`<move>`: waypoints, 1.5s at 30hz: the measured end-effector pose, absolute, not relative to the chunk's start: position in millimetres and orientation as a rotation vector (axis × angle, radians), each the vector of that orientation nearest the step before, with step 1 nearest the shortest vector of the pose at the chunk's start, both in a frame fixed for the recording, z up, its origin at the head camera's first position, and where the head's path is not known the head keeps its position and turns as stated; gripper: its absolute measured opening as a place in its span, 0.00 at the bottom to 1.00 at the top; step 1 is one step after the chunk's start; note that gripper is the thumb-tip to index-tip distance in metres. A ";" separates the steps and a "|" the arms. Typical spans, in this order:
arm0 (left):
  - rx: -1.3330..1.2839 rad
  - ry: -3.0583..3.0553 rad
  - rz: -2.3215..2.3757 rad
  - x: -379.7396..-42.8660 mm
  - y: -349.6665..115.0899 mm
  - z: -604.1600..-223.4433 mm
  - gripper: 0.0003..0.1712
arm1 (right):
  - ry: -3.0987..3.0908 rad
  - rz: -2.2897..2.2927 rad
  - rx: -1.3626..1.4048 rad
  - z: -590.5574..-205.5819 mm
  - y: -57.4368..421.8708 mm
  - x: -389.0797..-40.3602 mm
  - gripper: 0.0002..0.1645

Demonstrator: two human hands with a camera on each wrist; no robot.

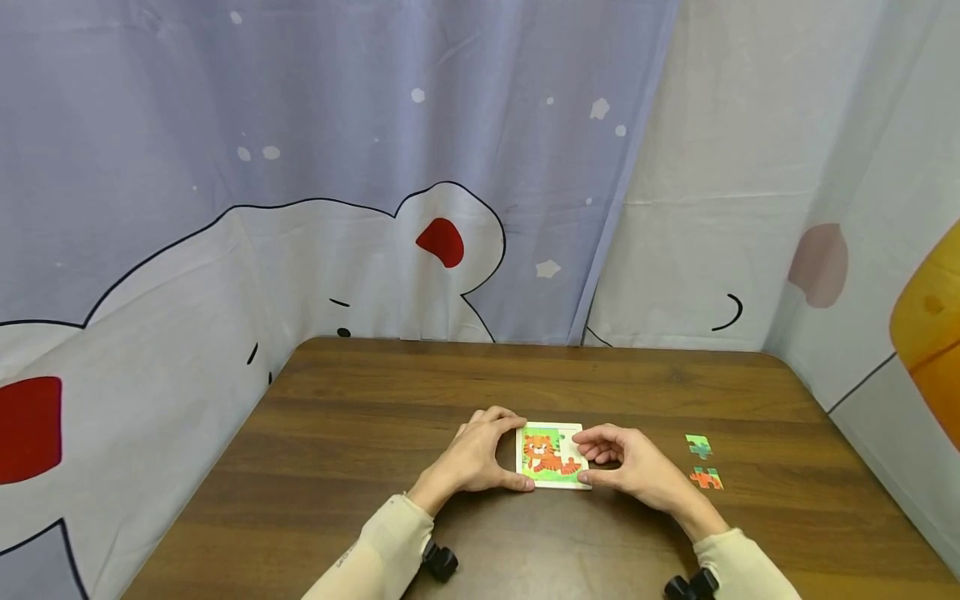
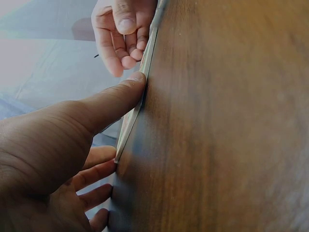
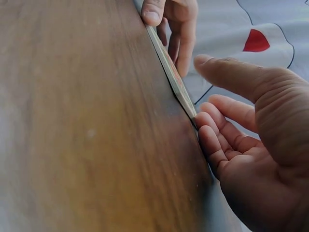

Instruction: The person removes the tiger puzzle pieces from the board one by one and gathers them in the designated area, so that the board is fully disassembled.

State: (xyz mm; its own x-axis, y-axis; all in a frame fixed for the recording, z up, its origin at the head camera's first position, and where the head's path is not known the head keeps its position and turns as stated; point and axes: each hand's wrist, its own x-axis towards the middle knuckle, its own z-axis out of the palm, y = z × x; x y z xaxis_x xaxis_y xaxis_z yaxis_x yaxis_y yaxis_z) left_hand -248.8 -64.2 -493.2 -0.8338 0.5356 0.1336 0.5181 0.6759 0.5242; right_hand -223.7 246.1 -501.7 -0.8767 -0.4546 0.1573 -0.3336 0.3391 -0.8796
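A small square tiger jigsaw puzzle (image 1: 542, 455) lies on the table in the head view, with bare white base showing at its upper right. My left hand (image 1: 477, 455) holds the puzzle's left side, thumb at the near edge and index finger at the far corner. In the left wrist view the left thumb (image 2: 123, 99) presses on the rim. At the right side is my right hand (image 1: 637, 467), its fingertips over the bare part. The right wrist view shows its thumb (image 3: 227, 72) raised and its fingers loosely bent beside the board's corner, with nothing visible between them.
Two loose jigsaw pieces lie right of the right hand: a green one (image 1: 698, 447) and an orange one (image 1: 706, 478) nearer me. The brown wooden table (image 1: 360, 433) has rounded far corners. Printed curtains (image 1: 337, 125) hang behind it and along both sides.
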 end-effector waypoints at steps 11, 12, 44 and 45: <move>0.898 2.844 0.877 -251.0 -64.3 -492.2 0.57 | 2.619 -1.411 -0.792 -503.7 245.2 -223.2 0.29; 0.899 2.842 0.878 -251.0 -64.6 -492.1 0.57 | 2.635 -1.398 -0.811 -504.3 244.6 -223.1 0.29; 0.901 2.850 0.885 -249.4 -64.2 -494.2 0.57 | 2.697 -1.241 -0.922 -502.3 241.8 -221.9 0.20; 0.901 2.849 0.886 -249.6 -64.0 -494.0 0.57 | 2.695 -1.248 -0.925 -502.2 241.9 -222.0 0.20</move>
